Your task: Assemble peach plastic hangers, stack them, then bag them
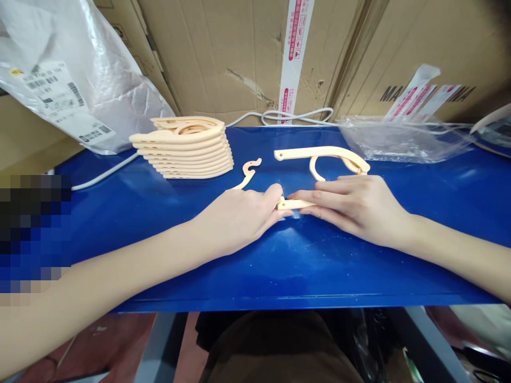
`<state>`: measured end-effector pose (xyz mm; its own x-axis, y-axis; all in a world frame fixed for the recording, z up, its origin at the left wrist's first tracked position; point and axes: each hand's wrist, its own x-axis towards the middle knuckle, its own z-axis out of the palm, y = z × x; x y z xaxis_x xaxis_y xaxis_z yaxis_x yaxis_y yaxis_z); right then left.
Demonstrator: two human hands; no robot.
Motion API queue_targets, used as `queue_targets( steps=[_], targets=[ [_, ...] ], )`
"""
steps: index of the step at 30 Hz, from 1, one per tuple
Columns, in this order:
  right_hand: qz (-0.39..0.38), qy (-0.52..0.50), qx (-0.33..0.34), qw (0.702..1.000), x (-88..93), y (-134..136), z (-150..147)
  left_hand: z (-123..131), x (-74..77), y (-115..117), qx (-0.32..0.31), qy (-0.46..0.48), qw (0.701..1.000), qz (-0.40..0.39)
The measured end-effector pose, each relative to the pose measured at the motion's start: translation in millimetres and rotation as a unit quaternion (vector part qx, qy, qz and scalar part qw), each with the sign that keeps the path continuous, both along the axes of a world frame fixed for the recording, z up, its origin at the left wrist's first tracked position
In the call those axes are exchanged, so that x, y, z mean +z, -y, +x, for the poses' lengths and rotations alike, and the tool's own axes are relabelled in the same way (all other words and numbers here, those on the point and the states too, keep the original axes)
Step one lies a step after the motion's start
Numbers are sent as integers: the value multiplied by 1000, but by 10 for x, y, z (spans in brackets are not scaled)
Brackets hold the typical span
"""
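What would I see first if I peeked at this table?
Two hands meet in the middle of the blue table: the left hand and right hand press on a peach plastic hanger piece. Behind the left hand sits a neat stack of hangers, with cardboard boxes behind.

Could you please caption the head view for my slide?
Both hands pinch a peach plastic hanger piece on a blue table.

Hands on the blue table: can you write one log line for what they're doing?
left hand: pinching hanger piece end | right hand: pressing same piece | hook part: under left hand | hanger stack: untouched | blue table
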<state>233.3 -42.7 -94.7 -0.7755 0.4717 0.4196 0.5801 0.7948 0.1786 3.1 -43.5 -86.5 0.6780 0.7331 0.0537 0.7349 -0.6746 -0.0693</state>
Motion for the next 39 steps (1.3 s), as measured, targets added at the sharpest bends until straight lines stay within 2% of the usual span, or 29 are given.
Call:
queue_targets(
  steps=[9, 18, 31, 39],
  targets=[
    [-17, -8, 5, 1000, 3, 7, -5, -12, -45, -3, -24, -17, 998, 62],
    [-62, -21, 6, 998, 3, -3, 1, -14, -54, 1, -31, -28, 997, 72],
    [-77, -17, 19, 997, 13, 1, 10, -31, -42, 20, -45, -31, 994, 100],
    [-40, -19, 15, 999, 7, -8, -2, -64, -109, -43, -69, 5, 988, 135]
  ],
)
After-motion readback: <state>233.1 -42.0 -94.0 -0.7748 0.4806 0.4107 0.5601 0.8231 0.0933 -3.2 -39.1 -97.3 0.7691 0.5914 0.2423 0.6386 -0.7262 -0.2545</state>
